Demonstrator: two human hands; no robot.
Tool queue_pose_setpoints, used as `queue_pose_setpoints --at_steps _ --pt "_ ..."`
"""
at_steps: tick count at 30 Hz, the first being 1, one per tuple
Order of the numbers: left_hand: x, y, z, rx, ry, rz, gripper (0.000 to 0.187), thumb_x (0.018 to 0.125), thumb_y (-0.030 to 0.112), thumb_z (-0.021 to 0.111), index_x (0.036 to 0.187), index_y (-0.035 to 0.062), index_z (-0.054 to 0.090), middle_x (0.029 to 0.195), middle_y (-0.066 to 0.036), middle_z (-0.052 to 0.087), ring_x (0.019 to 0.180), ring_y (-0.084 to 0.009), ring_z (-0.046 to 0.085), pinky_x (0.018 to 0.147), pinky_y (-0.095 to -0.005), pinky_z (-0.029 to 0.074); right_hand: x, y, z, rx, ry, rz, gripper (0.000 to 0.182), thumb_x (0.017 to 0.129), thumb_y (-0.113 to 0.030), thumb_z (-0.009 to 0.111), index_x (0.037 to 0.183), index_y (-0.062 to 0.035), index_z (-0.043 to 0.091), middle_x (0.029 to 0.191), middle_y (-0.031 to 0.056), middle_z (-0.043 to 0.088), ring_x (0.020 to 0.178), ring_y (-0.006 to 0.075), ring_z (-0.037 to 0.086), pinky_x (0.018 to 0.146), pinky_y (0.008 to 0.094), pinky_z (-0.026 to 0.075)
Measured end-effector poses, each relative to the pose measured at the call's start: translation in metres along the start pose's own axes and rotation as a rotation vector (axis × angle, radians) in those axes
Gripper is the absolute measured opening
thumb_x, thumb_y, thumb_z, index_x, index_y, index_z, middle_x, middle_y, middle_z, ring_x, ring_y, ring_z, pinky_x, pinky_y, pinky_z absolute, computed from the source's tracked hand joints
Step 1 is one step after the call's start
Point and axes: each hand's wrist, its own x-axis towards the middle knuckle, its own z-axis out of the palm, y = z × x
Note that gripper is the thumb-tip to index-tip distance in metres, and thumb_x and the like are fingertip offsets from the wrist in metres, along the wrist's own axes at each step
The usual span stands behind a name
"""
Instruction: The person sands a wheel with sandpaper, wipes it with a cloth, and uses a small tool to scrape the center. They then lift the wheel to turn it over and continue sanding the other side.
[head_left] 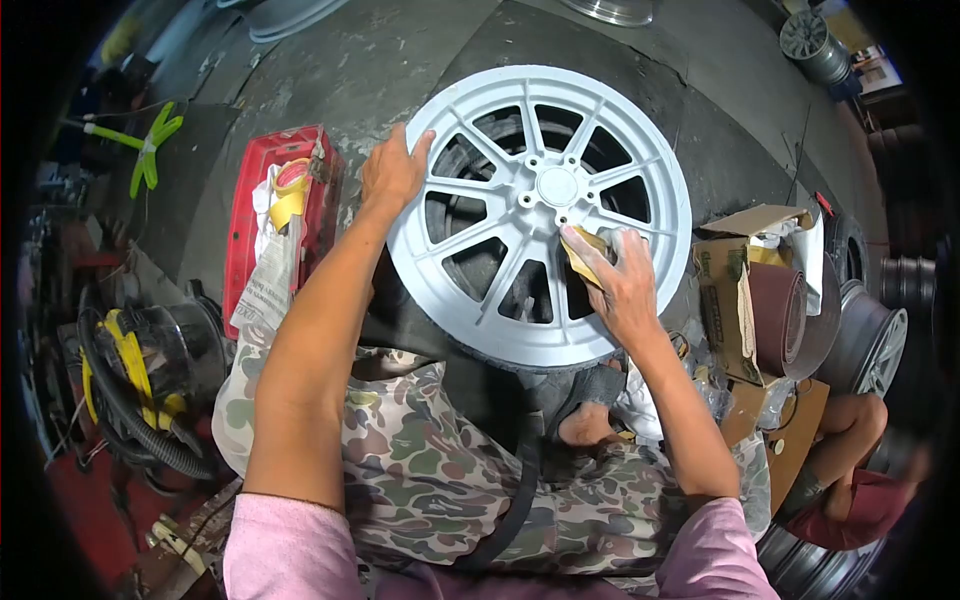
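A pale grey-white multi-spoke wheel rim (541, 345) lies face up in front of me, with bolt holes around its round centre. My left hand (394, 172) rests on the rim's upper left edge, its fingers apart and nothing in it. Near the hub, on the lower right spokes, my right hand (622, 280) presses a yellow sheet (583, 262) against the wheel. Part of that sheet is hidden under the fingers.
At the left stands a red tray (240, 215) with tape rolls and paper; a black and yellow vacuum (150, 360) is beyond it. A cardboard box (728, 300) with a brown roll (778, 315) is right. Another person's leg (850, 435) shows at lower right, near more rims.
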Motion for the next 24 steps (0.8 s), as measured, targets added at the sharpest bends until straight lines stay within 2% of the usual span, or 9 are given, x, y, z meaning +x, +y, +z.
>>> queue_pose_setpoints --at_steps 3,4,9,11,17,24 --pt "0.001 0.003 0.003 -0.015 0.005 0.016 0.059 0.103 0.056 0.055 0.129 0.004 0.061 0.113 -0.032 0.072 0.112 -0.0511 0.067 0.098 -0.0588 0.051 0.019 -0.01 0.004 0.039 0.086 -0.041 0.076 0.077 -0.011 0.081 0.148 -0.0243 0.061 0.105 0.0129 0.053 0.1 0.0332 0.053 0.084 0.0443 0.043" --pt "0.002 0.003 0.002 -0.016 -0.005 0.011 0.059 0.102 0.056 0.055 0.129 0.004 0.061 0.113 -0.032 0.072 0.112 -0.0511 0.067 0.098 -0.0589 0.051 0.023 -0.013 0.008 0.053 0.102 -0.021 0.075 0.076 -0.001 0.077 0.146 -0.0234 0.063 0.101 0.0149 0.049 0.095 0.0364 0.052 0.085 0.0474 0.044" --pt "0.0 0.005 -0.003 -0.008 -0.02 0.0 0.059 0.103 0.056 0.055 0.129 0.0034 0.06 0.112 -0.032 0.072 0.111 -0.0511 0.067 0.097 -0.0592 0.051 0.009 -0.004 0.003 0.032 0.071 -0.024 0.071 0.077 -0.003 0.077 0.144 -0.0231 0.066 0.099 0.0133 0.049 0.094 0.035 0.051 0.085 0.0459 0.044" --pt "-0.002 0.005 -0.001 -0.007 -0.036 -0.002 0.059 0.103 0.055 0.055 0.129 0.0032 0.06 0.112 -0.032 0.072 0.111 -0.0512 0.067 0.097 -0.0593 0.051 0.004 -0.003 0.001 0.013 0.02 0.004 0.078 0.075 -0.01 0.082 0.149 -0.024 0.06 0.107 0.0144 0.053 0.102 0.035 0.053 0.089 0.0458 0.044" --pt "0.0 0.005 -0.002 -0.018 -0.03 -0.001 0.058 0.103 0.055 0.056 0.127 0.0028 0.06 0.112 -0.032 0.071 0.111 -0.0519 0.067 0.096 -0.0598 0.051 0.015 -0.008 0.001 0.024 0.039 -0.031 0.078 0.073 -0.006 0.083 0.146 -0.0227 0.062 0.109 0.0138 0.054 0.1 0.0345 0.052 0.086 0.0456 0.043" --pt "0.001 0.005 -0.001 -0.025 -0.025 0.006 0.057 0.102 0.054 0.057 0.127 0.0031 0.061 0.113 -0.033 0.071 0.111 -0.0518 0.067 0.097 -0.0595 0.051 0.017 -0.013 0.0 0.011 0.022 0.039 0.078 0.071 -0.006 0.083 0.145 -0.022 0.063 0.109 0.0135 0.053 0.102 0.0345 0.052 0.089 0.0457 0.043"
